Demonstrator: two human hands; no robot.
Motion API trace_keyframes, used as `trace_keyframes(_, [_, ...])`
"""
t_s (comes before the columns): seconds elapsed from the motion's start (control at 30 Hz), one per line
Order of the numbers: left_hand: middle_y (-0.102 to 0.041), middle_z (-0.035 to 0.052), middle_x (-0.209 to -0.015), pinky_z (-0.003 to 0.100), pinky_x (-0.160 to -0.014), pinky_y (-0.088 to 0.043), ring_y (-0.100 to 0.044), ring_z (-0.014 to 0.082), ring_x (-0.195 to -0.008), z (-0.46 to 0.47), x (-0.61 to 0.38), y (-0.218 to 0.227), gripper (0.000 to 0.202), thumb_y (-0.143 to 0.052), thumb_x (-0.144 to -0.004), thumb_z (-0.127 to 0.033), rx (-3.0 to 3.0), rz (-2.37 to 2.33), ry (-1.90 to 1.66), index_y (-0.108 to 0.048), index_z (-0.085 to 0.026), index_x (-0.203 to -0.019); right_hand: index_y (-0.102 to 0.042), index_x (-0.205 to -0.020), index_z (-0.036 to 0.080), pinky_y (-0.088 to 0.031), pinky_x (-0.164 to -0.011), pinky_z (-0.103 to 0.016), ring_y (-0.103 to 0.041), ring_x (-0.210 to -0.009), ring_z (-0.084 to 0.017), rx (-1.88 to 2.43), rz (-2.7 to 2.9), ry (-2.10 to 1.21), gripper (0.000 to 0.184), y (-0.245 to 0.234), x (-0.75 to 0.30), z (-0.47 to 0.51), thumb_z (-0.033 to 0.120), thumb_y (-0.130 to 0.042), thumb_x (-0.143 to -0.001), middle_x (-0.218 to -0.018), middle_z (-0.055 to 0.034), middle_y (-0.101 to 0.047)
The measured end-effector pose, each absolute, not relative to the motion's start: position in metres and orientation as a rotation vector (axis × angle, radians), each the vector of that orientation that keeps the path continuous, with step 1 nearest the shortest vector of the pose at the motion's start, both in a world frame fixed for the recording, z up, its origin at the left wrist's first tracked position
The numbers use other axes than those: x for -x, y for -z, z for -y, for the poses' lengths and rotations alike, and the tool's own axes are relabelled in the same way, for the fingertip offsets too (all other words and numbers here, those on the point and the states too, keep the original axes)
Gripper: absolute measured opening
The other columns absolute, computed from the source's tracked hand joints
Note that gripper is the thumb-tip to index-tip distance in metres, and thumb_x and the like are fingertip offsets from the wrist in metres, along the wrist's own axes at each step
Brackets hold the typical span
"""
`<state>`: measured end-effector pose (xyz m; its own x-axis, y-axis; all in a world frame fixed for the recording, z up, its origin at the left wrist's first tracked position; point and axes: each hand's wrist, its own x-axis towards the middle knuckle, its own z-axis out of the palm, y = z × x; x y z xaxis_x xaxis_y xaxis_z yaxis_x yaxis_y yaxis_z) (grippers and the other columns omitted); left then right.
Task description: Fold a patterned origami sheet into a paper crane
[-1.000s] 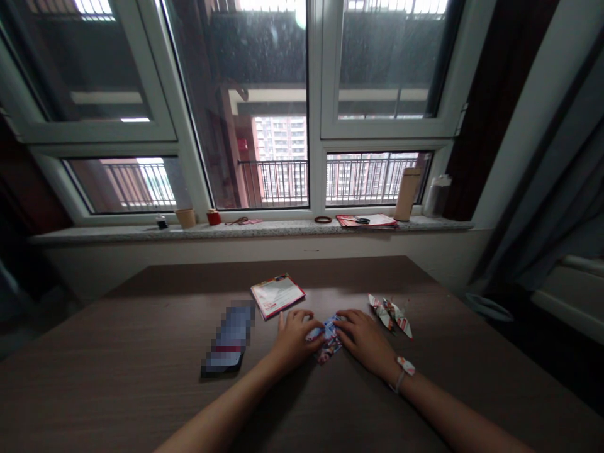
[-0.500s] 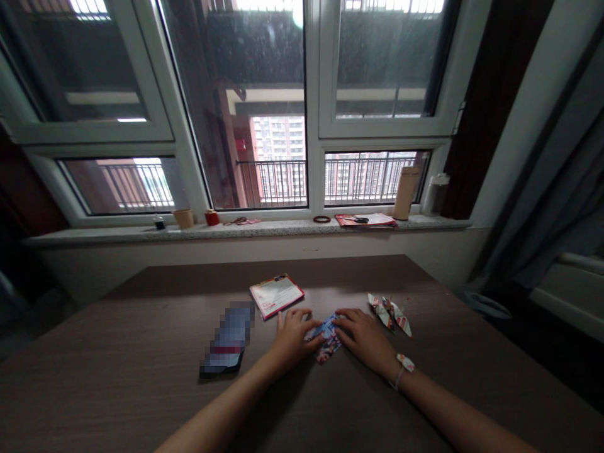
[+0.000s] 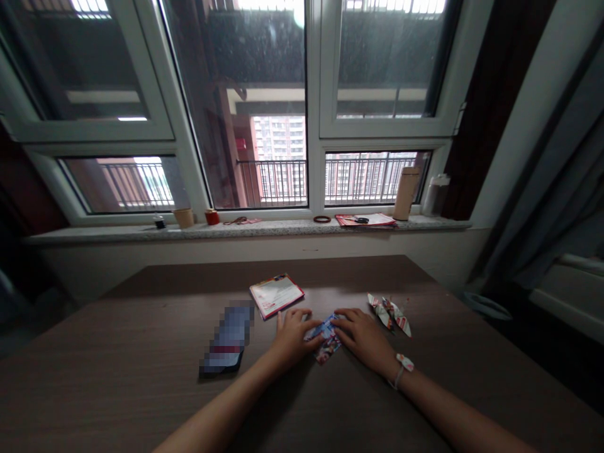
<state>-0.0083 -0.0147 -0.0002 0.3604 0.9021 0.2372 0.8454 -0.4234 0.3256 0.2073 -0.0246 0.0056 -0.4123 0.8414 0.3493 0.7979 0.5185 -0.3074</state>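
A small folded sheet of blue, white and pink patterned paper (image 3: 329, 333) lies on the table between my two hands. My left hand (image 3: 293, 336) grips its left edge, with the thumb on the near side and the index finger farther back; the other fingers rest bent on the table. On the opposite edge, my right hand (image 3: 365, 336) holds the paper with thumb and fingertips. A bracelet (image 3: 401, 371) with a white and red charm circles my right wrist. The paper's side edges are partly hidden under my fingers.
Behind my left hand lies a stack of cards or papers (image 3: 277, 296). A phone (image 3: 229, 340) is to the left, blurred out. Folded paper pieces (image 3: 389, 314) lie beyond my right hand. The windowsill (image 3: 283, 228) carries a paper cup (image 3: 184, 218), a tan flask (image 3: 406, 193) and scissors (image 3: 362, 220).
Both hands stay almost in place on the folded paper, with only a very slight shift of the right fingers. Everything else looks the same.
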Motion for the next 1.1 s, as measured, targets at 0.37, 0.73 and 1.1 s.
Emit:
trace_keyframes(0.37, [-0.056,0.0061,-0.131,0.062,-0.109,-0.018,-0.043,0.0322,-0.124,0.015,0.01,0.0,0.035,-0.063,-0.083,-0.05,-2.461,-1.575,-0.582,-0.067,-0.037,-0.116,-0.065,-0.119,0.032,-0.041,-0.099,-0.04,-0.051,-0.118,-0.024,1.346,2.296,-0.122,0.031,-0.003,-0.206,0.024,0.036,-0.048,-0.095,-0.129,-0.0037,-0.06])
trace_keyframes(0.73, [-0.054,0.0052,-0.132,0.063,-0.11,-0.015,-0.042,0.031,-0.126,0.017,0.01,0.0,0.034,-0.061,-0.085,-0.048,-2.472,-1.558,-0.589,-0.066,-0.036,-0.117,-0.062,-0.12,0.033,-0.039,-0.101,-0.041,-0.048,-0.121,-0.022,1.281,2.326,-0.199,0.029,-0.004,-0.214,0.019,0.037,-0.044,-0.097,-0.132,-0.001,-0.058])
trace_keyframes(1.1, [-0.056,0.0073,-0.127,0.061,-0.108,-0.022,-0.045,0.0292,-0.123,0.019,0.009,-0.001,0.023,-0.061,-0.087,-0.034,-2.47,-1.634,-0.663,-0.07,-0.033,-0.109,-0.07,-0.101,0.024,-0.044,-0.087,-0.032,-0.055,-0.096,-0.02,1.259,2.307,-0.193,0.021,-0.015,-0.216,0.029,0.034,-0.053,-0.094,-0.103,-0.006,-0.06])
